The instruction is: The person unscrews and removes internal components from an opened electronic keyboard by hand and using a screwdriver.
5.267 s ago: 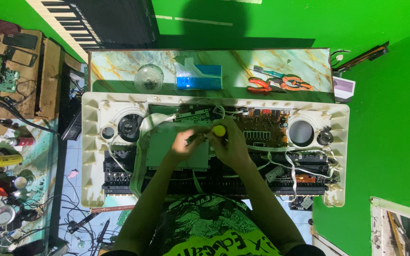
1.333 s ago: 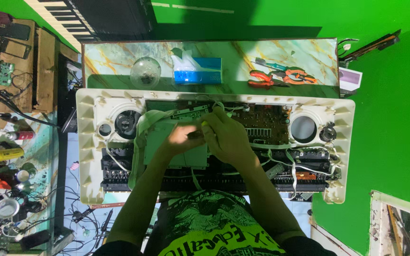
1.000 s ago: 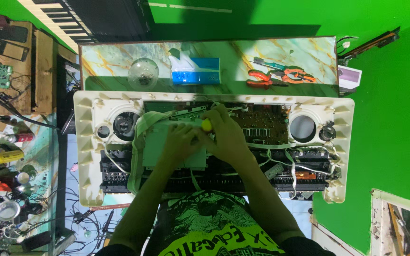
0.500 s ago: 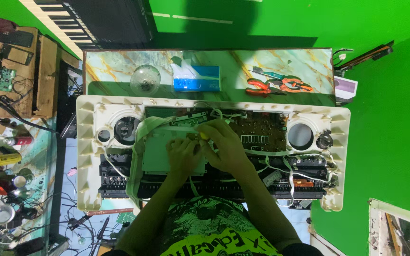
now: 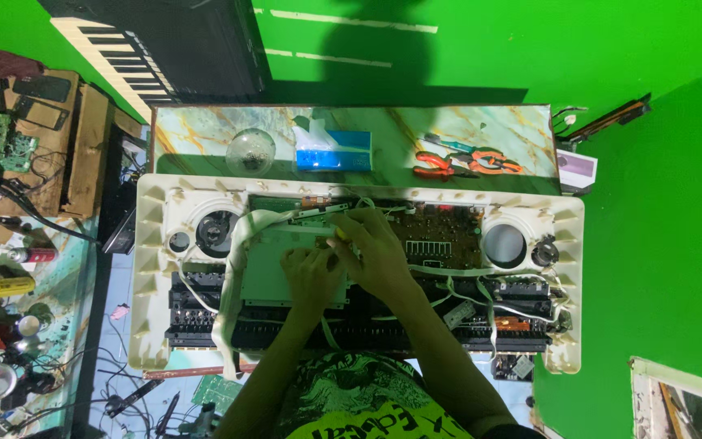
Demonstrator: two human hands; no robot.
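An opened cream plastic keyboard casing (image 5: 156, 268) lies upside down in front of me, showing circuit boards, speakers and white ribbon cables. My left hand (image 5: 310, 272) rests on a pale green board (image 5: 266, 272) in the middle left. My right hand (image 5: 375, 248) is closed around a yellow-handled screwdriver (image 5: 340, 234), of which only a bit of handle shows, its tip hidden over the board's upper right edge. A brown circuit board (image 5: 440, 236) sits just right of my hands.
A marble-patterned shelf (image 5: 197, 134) behind the casing holds a clear glass dome (image 5: 250, 151), a blue box (image 5: 333, 151) and orange-handled pliers (image 5: 465, 161). A piano keyboard (image 5: 115, 57) stands at the back left. Tools, cables and boards crowd the left bench (image 5: 10, 268).
Both hands have slid slightly toward me and left over the pale green board. The yellow handle, clearly seen earlier, is now mostly covered by my right hand.
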